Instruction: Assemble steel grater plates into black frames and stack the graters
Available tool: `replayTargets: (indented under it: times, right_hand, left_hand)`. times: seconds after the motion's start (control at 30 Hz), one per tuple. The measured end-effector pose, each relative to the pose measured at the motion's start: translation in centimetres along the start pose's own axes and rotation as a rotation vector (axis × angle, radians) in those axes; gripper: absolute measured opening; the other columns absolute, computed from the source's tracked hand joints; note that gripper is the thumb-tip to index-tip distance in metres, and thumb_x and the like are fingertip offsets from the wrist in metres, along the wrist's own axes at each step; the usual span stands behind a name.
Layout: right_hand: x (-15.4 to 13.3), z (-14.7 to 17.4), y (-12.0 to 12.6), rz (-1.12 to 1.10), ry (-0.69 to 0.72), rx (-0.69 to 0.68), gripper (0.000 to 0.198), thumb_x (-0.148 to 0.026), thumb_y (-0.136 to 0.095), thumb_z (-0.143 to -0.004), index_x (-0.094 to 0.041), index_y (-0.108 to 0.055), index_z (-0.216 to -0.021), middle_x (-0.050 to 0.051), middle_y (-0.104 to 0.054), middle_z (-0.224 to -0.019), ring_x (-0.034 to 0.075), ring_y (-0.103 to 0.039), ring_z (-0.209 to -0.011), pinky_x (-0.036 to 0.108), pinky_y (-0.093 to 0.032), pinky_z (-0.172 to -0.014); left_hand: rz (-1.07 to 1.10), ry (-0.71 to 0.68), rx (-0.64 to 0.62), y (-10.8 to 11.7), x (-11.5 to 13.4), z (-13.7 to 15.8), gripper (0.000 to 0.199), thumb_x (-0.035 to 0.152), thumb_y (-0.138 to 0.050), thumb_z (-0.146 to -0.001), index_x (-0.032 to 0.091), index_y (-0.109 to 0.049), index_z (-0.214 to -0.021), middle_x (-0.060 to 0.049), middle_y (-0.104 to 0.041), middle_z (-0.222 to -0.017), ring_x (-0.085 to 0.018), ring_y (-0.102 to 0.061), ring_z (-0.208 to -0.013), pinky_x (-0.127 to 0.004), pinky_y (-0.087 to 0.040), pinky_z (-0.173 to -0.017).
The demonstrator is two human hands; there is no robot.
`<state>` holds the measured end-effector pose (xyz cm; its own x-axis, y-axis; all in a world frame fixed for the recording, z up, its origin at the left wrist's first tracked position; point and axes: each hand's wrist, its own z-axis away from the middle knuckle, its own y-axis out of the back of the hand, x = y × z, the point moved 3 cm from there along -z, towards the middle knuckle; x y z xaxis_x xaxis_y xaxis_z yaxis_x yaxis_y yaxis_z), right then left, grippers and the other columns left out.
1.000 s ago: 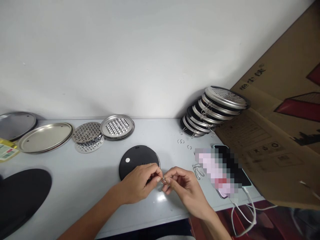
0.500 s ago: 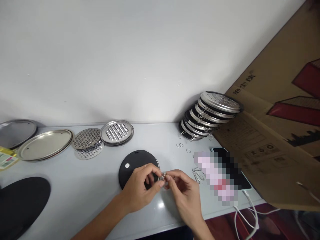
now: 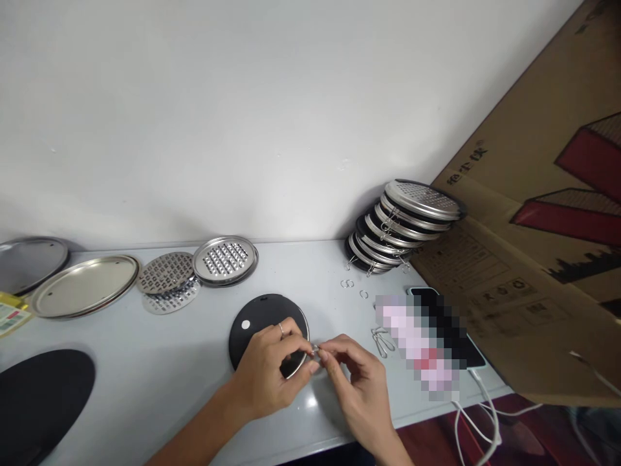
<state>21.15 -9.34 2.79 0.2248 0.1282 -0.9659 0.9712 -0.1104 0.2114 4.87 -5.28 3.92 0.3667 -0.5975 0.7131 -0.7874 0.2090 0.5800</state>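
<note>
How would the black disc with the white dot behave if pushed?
The black disc would probably slide rather than roll or tip, since it lies flat. It looks stiff, holding an even round outline. Its silvery edge looks smooth, so may be slippery.

1. Left passage: worktop (image 3: 150, 369) between the large black disc (image 3: 46, 401) and the smaller black disc (image 3: 264, 314); the left forearm (image 3: 208, 421) crosses its near part.
2. Rear centre passage: gap between the round grater (image 3: 226, 260) and the grater stack (image 3: 407, 223), bounded behind by the wall (image 3: 242, 116).
3. Rear left obstruction: metal trays (image 3: 87, 285) and perforated plates (image 3: 167, 273).
4. Right obstructions: wire loops (image 3: 383, 342), phone (image 3: 451, 330), cardboard carton (image 3: 533, 278).
5. Near centre obstruction: small metal fitting (image 3: 314, 351) bridging left hand (image 3: 272, 369) and right hand (image 3: 361, 382).
</note>
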Motion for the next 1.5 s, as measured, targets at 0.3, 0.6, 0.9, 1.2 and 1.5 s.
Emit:
replayTargets:
  times: [0.3,0.6,0.9,1.2,1.5]
  right_hand:
    - [0.9,-0.2,0.3,-0.190,-0.163,-0.016,0.017,-0.037,-0.068,-0.088,-0.021,-0.071,-0.083,-0.002,-0.060,-0.062,0.011,-0.050,-0.053,0.022,-0.040,-0.051]
    - [0.5,0.2,0.3,-0.210,-0.150,-0.052,0.014,-0.033,-0.070,-0.088,-0.020,-0.072,-0.082,-0.001,-0.061,-0.063,0.010,-0.055,-0.053,0.023,-0.042,-0.052]
    - [0.8,0.0,0.2,-0.292,-0.213,-0.006,0.016,-0.035,-0.073,-0.085,-0.019,-0.072,-0.083,-0.001,-0.062,-0.062,0.011,-0.054,-0.052,0.022,-0.043,-0.050]
    - [1.0,0.2,0.1,-0.337,-0.246,0.013,0.016,-0.035,-0.075,-0.083,-0.019,-0.071,-0.084,-0.002,-0.061,-0.059,0.010,-0.054,-0.051,0.021,-0.043,-0.050]
    - [1.5,-0.2,1.0,-0.328,-0.219,0.105,0.020,-0.037,-0.075,-0.083,-0.022,-0.069,-0.095,-0.001,-0.064,-0.072,0.013,-0.058,-0.064,0.023,-0.045,-0.058]
  left_hand:
    - [-0.149,-0.235,0.047,-0.1,0.6,0.2,0.012,0.013,-0.060,-0.088,0.020,-0.066,-0.081,0.001,-0.057,-0.074,-0.010,-0.050,-0.063,-0.027,-0.036,-0.063]
    - [-0.055,-0.101,0.008,-0.5,0.5,0.3,0.011,0.013,-0.058,-0.088,0.018,-0.066,-0.082,0.001,-0.056,-0.073,-0.010,-0.051,-0.062,-0.025,-0.038,-0.060]
    - [-0.164,-0.188,0.023,-0.3,0.8,0.2,0.011,0.016,-0.059,-0.086,0.020,-0.067,-0.081,0.002,-0.056,-0.070,-0.011,-0.050,-0.061,-0.028,-0.034,-0.062]
    - [-0.144,-0.210,-0.045,-0.4,0.8,0.5,0.017,0.015,-0.054,-0.090,0.020,-0.064,-0.077,0.002,-0.054,-0.068,-0.011,-0.049,-0.062,-0.028,-0.034,-0.063]
    - [-0.177,-0.220,-0.101,-0.2,0.9,0.3,0.026,0.024,-0.064,-0.084,0.026,-0.067,-0.111,-0.002,-0.065,-0.090,-0.015,-0.060,-0.074,-0.031,-0.040,-0.068]
